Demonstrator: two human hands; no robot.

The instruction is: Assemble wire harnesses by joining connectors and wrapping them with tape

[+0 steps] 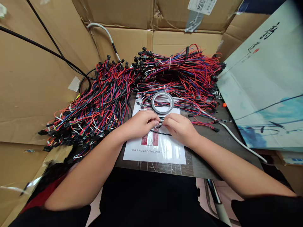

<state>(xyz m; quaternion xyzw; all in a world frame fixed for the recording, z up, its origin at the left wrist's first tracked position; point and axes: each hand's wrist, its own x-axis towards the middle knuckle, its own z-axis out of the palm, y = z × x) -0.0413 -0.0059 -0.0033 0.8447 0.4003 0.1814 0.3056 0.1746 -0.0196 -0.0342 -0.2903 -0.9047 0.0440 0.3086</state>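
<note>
My left hand (143, 124) and my right hand (180, 126) meet over a printed sheet (153, 157). Thumb and fingertips of both hands are pinched together, close to each other, on a thin black cable (163, 133). Part of the cable curves below the fingers, over the sheet. The small piece between the fingertips is mostly hidden. Just beyond the hands lies a roll of grey tape (163, 112), flat, by a bundle of red, blue and black wires (184, 90). The sheet carries a dark red picture and a line of lettering, partly covered by my hands.
A large heap of wire harnesses (111, 91) with black connectors lies left. A tied bundle (194, 67) sits at the back. A white cable (233, 135) crosses the dark table (208, 149) on the right. Cardboard (127, 41) walls the back; a pale printed box (267, 85) stands right.
</note>
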